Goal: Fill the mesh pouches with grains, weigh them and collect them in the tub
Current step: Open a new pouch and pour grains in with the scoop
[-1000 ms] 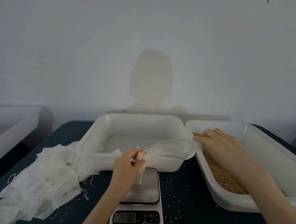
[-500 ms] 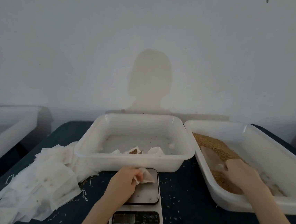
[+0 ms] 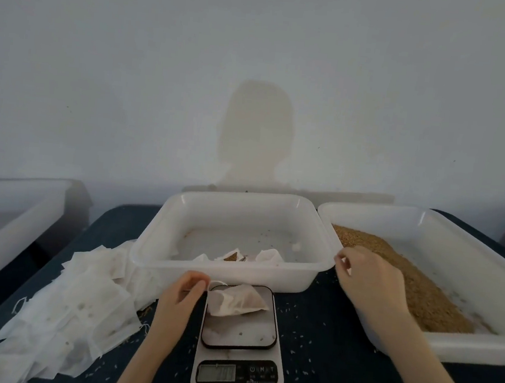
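A white mesh pouch (image 3: 236, 302) with some brown grain in it lies on the platform of the digital scale (image 3: 238, 375). My left hand (image 3: 180, 298) rests just left of it, fingers loosely curled, fingertips at the pouch's drawstring. My right hand (image 3: 369, 279) hovers over the left rim of the grain tub (image 3: 461, 347), fingers curled with thumb and forefinger together; whether it holds any grain is hidden. Brown grains (image 3: 421, 288) fill that tub. The middle tub (image 3: 225, 270) holds a few filled pouches (image 3: 238, 256).
A heap of empty mesh pouches (image 3: 73, 313) lies left of the scale on the dark cloth. Another white tub (image 3: 10, 229) stands at the far left. Loose grains are scattered around the scale. A wall rises close behind the tubs.
My left hand laid the pouch flat on the scale and drew back to the left. My right hand left the grain heap and moved up and left to the tub's rim.
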